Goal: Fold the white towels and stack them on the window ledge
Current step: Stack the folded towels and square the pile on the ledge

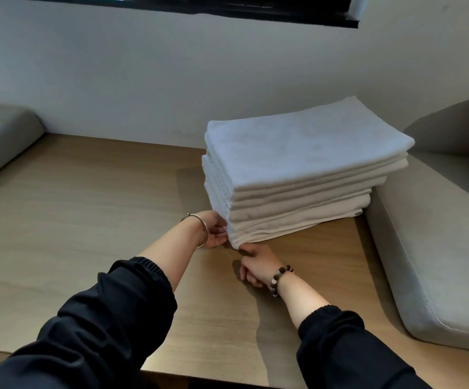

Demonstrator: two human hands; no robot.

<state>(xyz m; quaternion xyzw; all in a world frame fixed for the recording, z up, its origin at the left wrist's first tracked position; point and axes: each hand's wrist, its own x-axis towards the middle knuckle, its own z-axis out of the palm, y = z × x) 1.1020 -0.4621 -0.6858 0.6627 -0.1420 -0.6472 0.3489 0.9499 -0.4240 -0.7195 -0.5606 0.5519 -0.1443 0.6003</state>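
White towels point(297, 164) lie folded in one stack on the wooden ledge point(87, 206), just beside a grey cushion point(438, 262); the left hand point(213, 231) pinches the stack's lower near corner between thumb and fingers; the right hand point(255, 265), fingers curled, touches the bottom edge; whether it grips, I cannot tell

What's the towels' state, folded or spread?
Folded: white towels lie in a neat stack on the wooden ledge, layered edges showing along the front.

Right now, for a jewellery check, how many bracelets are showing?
2: a metal bangle on the left wrist, a bead bracelet on the right wrist; the sleeves may hide others.
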